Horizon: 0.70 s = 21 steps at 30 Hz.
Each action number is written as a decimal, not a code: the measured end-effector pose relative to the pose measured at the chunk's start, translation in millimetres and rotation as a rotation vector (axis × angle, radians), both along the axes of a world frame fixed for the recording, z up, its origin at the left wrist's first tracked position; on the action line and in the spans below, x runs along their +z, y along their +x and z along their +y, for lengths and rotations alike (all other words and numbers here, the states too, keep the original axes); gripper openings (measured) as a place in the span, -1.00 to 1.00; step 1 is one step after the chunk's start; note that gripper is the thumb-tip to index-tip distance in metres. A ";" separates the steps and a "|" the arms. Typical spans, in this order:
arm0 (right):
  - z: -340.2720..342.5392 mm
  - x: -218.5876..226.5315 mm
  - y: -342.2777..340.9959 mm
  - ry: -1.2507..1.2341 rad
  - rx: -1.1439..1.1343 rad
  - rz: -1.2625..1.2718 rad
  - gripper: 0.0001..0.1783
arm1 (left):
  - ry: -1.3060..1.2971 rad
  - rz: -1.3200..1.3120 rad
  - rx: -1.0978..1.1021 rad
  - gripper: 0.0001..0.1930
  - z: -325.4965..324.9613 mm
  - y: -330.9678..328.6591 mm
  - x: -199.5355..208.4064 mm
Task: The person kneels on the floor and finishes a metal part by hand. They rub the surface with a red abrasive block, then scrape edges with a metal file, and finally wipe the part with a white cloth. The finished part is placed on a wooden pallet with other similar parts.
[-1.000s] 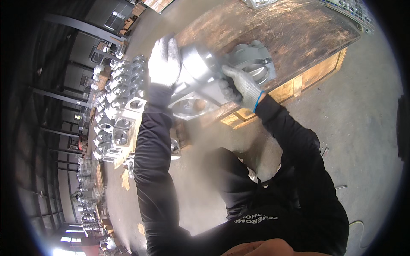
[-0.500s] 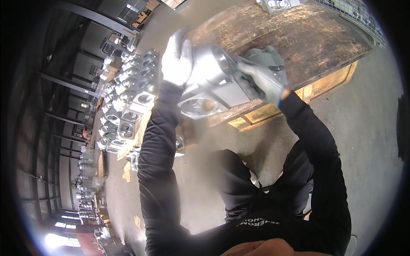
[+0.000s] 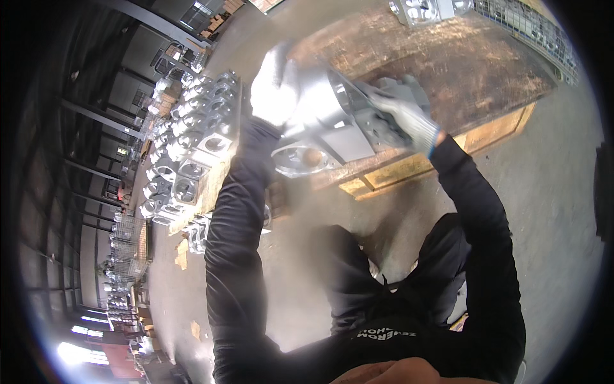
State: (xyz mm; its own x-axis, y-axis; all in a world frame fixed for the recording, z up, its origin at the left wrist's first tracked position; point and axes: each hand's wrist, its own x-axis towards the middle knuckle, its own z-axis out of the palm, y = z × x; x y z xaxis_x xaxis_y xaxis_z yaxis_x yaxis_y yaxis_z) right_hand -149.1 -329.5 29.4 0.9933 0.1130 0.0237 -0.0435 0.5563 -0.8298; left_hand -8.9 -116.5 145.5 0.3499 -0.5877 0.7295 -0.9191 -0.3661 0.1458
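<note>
A large silvery metal casting (image 3: 345, 136) with a round opening stands at the near left edge of the wooden worktable. My left hand (image 3: 274, 89), in a white knit glove, is closed against its left side. Glare washes out those fingers. My right hand (image 3: 409, 121), in a glove with a blue cuff, reaches across the casting's right end. Its fingers are stretched out along the upper edge and slightly smeared by motion; anything beneath the palm is hidden. Behind that hand, a darker grey casting (image 3: 416, 91) rests on the tabletop.
The worn wooden worktable (image 3: 480, 57) extends back and right. Another casting (image 3: 422, 11) sits at its far edge, near a wire mesh basket (image 3: 531, 32). Rows of similar castings (image 3: 208, 118) stand on a pallet at the left. Cardboard scraps (image 3: 181, 255) lie on the concrete floor.
My right hand has shifted slightly right along the casting's end. My left hand stays against the left side, its fingers closer together. The casting stays in nearly the same place.
</note>
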 end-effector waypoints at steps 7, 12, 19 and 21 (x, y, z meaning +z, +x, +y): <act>-23.7 34.9 5.5 -0.293 -0.017 -0.012 -0.41 | -0.026 -0.048 0.014 -0.53 0.6 -0.3 -2.3; -30.8 47.4 5.1 -0.409 0.008 -0.172 -0.43 | -0.150 0.003 -0.033 -0.47 2.2 4.2 -3.5; -19.2 48.6 -12.8 -0.997 -0.240 -0.523 -0.39 | -0.307 -0.063 -0.051 -0.50 1.8 1.6 -6.2; -12.5 39.6 -18.5 -1.216 -0.336 -0.433 -0.42 | -0.342 -0.055 -0.007 -0.51 -0.3 0.5 -7.2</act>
State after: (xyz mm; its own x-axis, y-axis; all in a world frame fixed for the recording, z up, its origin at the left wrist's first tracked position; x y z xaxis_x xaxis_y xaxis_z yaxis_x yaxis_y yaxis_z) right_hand -167.6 -342.0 69.1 0.9149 0.0403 0.4017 0.3408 -0.6106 -0.7148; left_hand -8.5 -116.8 138.2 0.3012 -0.3083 0.9023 -0.9313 -0.2985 0.2089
